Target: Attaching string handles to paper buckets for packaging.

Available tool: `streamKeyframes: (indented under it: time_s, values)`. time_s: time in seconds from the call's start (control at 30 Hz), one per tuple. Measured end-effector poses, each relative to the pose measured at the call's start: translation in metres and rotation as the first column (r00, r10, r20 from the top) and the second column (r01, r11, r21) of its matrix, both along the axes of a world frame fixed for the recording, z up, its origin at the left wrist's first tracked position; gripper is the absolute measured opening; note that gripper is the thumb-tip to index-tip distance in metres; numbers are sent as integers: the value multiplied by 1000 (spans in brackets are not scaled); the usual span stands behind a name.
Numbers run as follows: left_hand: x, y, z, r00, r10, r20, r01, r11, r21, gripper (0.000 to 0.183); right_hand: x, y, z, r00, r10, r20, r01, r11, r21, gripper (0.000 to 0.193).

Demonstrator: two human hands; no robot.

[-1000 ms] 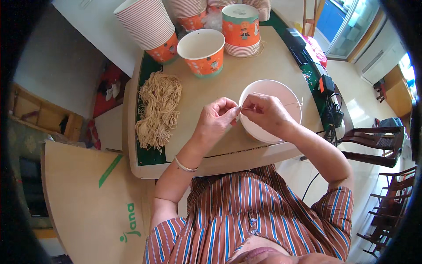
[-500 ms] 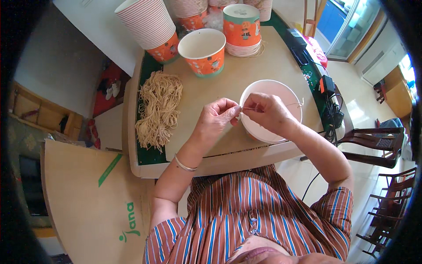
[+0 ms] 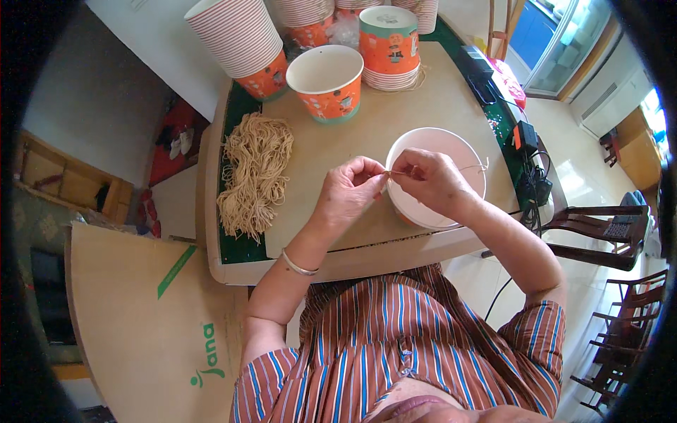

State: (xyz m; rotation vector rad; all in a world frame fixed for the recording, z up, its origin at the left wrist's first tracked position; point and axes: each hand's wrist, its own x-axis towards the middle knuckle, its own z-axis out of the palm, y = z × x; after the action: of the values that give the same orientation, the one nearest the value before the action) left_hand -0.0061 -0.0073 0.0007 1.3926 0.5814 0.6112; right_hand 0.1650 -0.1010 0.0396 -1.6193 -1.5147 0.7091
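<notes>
A white-lined paper bucket (image 3: 441,204) stands near the table's front edge, its opening facing up. A thin cream string (image 3: 474,167) runs across its mouth to the right rim, where a loose end sticks out. Above the bucket's left rim, my left hand (image 3: 350,189) pinches the string between thumb and forefinger. My right hand (image 3: 431,182) is closed on the same string, fingertips almost touching the left ones. Part of the string is hidden behind the right hand. A bundle of cream strings (image 3: 255,176) lies to the left of my left hand.
Farther back stand an open orange paper bucket (image 3: 326,88), an upside-down orange bucket (image 3: 389,42) and a tilted stack of nested buckets (image 3: 236,42). Black adapters and cables (image 3: 536,187) line the right table edge. A large cardboard box (image 3: 141,317) stands at the left.
Almost nothing differs. Both hands keep their pinch on the string over the bucket, with only a tiny shift of the fingertips.
</notes>
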Motion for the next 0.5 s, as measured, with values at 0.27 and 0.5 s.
streamKeyframes:
  time_s: [0.27,0.5]
  values:
    - [-2,2,-2,998,-33,45,33,999,-3,6,1,-2,1,999,26,-18,-27,998,-58,10]
    - [-2,2,-3,998,-54,38,54,999,-1,7,3,2,0,998,50,27,-50,999,18,10]
